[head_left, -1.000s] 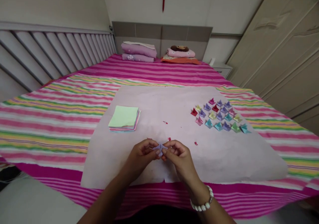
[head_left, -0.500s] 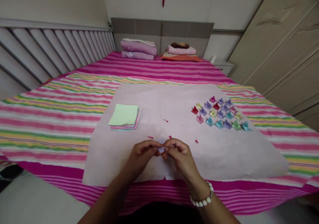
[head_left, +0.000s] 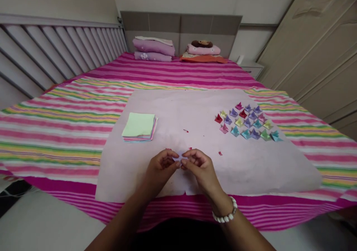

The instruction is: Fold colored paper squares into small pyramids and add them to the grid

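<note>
Between my two hands is a small piece of pale purple paper (head_left: 180, 158), mostly covered by the fingers. My left hand (head_left: 164, 168) pinches its left side with thumb and bent fingers. On the right side my right hand (head_left: 200, 169), with a white bead bracelet (head_left: 225, 218) at the wrist, pinches it too. The paper's folds are too small to make out. Both hands are just above a large pale sheet (head_left: 251, 173). Left of them lies a stack of square coloured papers (head_left: 139, 125), light green on top. Several folded paper figures (head_left: 247, 123) stand in rows at the right.
Small red scraps (head_left: 220, 153) lie scattered on the sheet around the hands. Beneath it is a striped bedcover (head_left: 64, 132). Folded bedding (head_left: 154, 50) and a second pile (head_left: 203, 51) sit by the headboard (head_left: 206, 24). A slatted rail (head_left: 64, 54) runs along the left.
The fingers have shifted on the purple paper, and the left index finger has lifted a little off the thumb. The whole view has tilted slightly downward.
</note>
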`<action>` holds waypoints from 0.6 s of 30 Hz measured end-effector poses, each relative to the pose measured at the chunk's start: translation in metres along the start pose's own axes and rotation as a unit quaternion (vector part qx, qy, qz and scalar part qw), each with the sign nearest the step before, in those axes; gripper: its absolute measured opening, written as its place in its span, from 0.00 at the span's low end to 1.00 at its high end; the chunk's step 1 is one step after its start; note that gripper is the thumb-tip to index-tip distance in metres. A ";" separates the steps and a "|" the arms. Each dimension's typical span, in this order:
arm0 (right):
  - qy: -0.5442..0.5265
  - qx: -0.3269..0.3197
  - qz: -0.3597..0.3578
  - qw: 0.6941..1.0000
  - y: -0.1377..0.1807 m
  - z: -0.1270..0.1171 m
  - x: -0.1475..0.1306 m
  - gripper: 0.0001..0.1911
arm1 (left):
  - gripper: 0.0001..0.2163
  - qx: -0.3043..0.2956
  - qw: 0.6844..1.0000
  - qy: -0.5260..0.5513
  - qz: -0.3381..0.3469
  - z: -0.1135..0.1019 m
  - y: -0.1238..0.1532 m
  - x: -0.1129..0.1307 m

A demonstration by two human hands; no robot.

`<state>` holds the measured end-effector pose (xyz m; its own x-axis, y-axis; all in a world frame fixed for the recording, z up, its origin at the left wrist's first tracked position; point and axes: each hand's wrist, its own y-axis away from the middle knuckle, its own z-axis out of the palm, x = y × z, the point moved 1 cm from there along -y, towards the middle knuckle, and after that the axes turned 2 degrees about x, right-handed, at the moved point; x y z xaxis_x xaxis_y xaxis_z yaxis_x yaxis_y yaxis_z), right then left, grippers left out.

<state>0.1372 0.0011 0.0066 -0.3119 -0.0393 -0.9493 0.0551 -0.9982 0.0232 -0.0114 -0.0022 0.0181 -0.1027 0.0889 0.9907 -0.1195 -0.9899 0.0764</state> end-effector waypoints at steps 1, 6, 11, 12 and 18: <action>0.000 0.003 -0.007 1.000 0.000 0.001 0.000 0.12 | 0.11 0.010 1.000 -0.003 -0.001 -0.001 0.000 0.000; -0.003 -0.004 -0.021 1.000 -0.001 0.002 -0.001 0.17 | 0.16 0.030 0.999 0.017 -0.007 -0.001 -0.001 0.001; -0.006 -0.015 -0.023 1.000 -0.002 -0.002 -0.005 0.15 | 0.11 0.011 0.999 -0.016 0.045 -0.003 -0.001 0.003; -0.002 -0.022 -0.022 1.000 -0.002 -0.003 -0.006 0.14 | 0.09 0.002 0.998 -0.037 0.055 -0.004 -0.001 0.004; 0.024 -0.043 -0.001 0.999 -0.004 -0.007 -0.007 0.11 | 0.08 -0.012 0.981 -0.161 0.103 -0.011 0.000 0.009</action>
<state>0.1459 0.0055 0.0110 -0.2671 -0.0341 -0.9631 0.1363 -0.9907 -0.0028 -0.0230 0.0000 0.0255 0.1896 -0.1570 0.9692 -0.1534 -0.9797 -0.1287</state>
